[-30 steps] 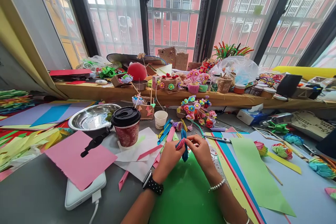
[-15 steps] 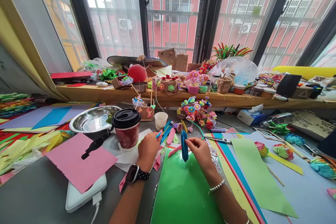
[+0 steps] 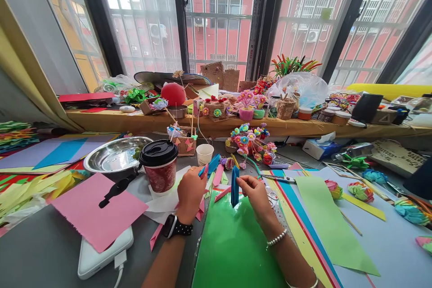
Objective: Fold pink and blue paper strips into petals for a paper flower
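Note:
My right hand [image 3: 254, 193] pinches a folded blue paper piece [image 3: 235, 189] between thumb and fingertips, holding it upright above a glossy green mat [image 3: 236, 243]. My left hand [image 3: 191, 191] is closed with its fingers bent around a small pink-and-blue folded paper piece [image 3: 204, 170]; most of that piece is hidden by the fingers. Just past my left fingertips lie more blue folded papers [image 3: 213, 163]. Pink folded strips [image 3: 222, 193] rest at the far edge of the mat. The two held pieces are apart from each other.
Left of my hands stand a lidded coffee cup [image 3: 158, 168], a steel bowl [image 3: 116, 150], pink paper [image 3: 101, 216] and a white power bank [image 3: 104, 252]. Ahead is a white paper cup [image 3: 204, 154]. To the right lie scissors [image 3: 280, 179] and a light green sheet [image 3: 332, 220].
The whole view has shifted slightly, so things appear a little further left. Both hands keep their grips, and the blue piece in my right hand stays upright.

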Motion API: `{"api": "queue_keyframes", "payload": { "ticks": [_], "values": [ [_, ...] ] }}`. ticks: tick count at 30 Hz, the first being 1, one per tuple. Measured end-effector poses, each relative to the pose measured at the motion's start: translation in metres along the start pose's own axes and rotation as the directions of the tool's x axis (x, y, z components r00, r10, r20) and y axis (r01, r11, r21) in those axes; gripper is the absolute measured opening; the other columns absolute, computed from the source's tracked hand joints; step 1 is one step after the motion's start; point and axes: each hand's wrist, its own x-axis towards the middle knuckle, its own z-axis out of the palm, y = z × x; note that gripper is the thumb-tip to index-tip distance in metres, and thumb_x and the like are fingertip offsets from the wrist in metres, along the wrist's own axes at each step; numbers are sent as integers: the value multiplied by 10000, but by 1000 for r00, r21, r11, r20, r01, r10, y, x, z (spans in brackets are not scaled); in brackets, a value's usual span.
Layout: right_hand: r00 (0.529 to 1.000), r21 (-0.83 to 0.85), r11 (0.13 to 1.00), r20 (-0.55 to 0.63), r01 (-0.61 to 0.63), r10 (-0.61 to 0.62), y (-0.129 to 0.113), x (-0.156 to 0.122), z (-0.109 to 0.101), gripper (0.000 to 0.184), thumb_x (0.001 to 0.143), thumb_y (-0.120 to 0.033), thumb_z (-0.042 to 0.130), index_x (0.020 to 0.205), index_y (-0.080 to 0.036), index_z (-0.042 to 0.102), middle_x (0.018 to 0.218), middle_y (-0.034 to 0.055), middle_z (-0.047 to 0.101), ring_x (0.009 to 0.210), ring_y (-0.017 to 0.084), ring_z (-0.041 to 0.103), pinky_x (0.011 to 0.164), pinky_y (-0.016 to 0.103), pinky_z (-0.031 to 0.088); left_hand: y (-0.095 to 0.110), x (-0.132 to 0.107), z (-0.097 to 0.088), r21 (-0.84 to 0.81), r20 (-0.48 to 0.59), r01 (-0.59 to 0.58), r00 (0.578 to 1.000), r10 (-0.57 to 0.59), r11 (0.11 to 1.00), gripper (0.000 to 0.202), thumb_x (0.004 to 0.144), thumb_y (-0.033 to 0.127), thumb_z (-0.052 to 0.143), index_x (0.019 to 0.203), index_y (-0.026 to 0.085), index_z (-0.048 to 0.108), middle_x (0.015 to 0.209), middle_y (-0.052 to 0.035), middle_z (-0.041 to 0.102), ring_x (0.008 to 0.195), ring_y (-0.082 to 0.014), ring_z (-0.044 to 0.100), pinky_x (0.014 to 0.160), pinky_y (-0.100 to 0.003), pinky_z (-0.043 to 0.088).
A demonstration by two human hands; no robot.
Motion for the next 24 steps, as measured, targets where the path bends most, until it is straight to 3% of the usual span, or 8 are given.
{"api": "queue_keyframes", "payload": {
  "ticks": [4, 8, 13, 18, 21, 24],
  "values": [
    [999, 177, 984, 47, -36, 28, 1, -1, 2, 244, 610, -394, 646, 684, -162, 636, 590, -11, 579, 509, 100, 481, 503, 225, 394, 13, -8, -4, -277, -50, -106, 994, 96, 955, 236, 760, 296, 438, 800, 179, 639, 780, -42, 642, 716, -163, 561, 630, -239, 373],
    [998, 309, 949, 57, -56, 40, 0, -1, 3, 224, 604, -369, 667, 709, -173, 639, 693, 7, 631, 613, 128, 560, 597, 256, 448, 28, -22, 7, -561, 34, 8, 999, 13, 828, 293, 719, 380, 480, 757, 140, 643, 626, -26, 629, 612, -154, 553, 584, -241, 399],
    [1000, 330, 944, -20, -13, 21, -1, 0, 1, 216, 614, -348, 667, 713, -162, 620, 672, 7, 634, 635, 147, 587, 630, 281, 468, 40, -35, 23, -666, 125, 42, 991, 56, 744, 261, 689, 362, 509, 719, 136, 636, 617, -32, 627, 597, -155, 547, 579, -250, 416],
    [989, 113, 987, -109, 113, -101, 0, 0, -1, 230, 643, -359, 637, 733, -149, 607, 677, 23, 634, 638, 158, 585, 603, 276, 472, 39, -31, 24, -712, 220, 89, 970, 101, 696, 276, 706, 363, 493, 778, 144, 644, 711, -55, 662, 699, -181, 585, 653, -270, 435],
    [982, -55, 983, -59, 177, -180, -3, -4, -1, 214, 688, -357, 592, 741, -150, 599, 677, 37, 635, 623, 163, 588, 575, 271, 475, 35, -27, 23, -740, 233, 93, 964, 125, 666, 278, 695, 340, 504, 825, 139, 645, 759, -63, 669, 725, -193, 593, 672, -279, 437],
    [963, -170, 950, -16, 264, -270, -6, -8, 2, 190, 727, -337, 551, 748, -155, 603, 735, 54, 639, 651, 166, 594, 593, 276, 484, 34, -26, 24, -712, 226, 64, 964, 142, 699, 235, 678, 317, 508, 736, 137, 647, 681, -48, 656, 691, -193, 583, 638, -269, 433]
  ]
}}
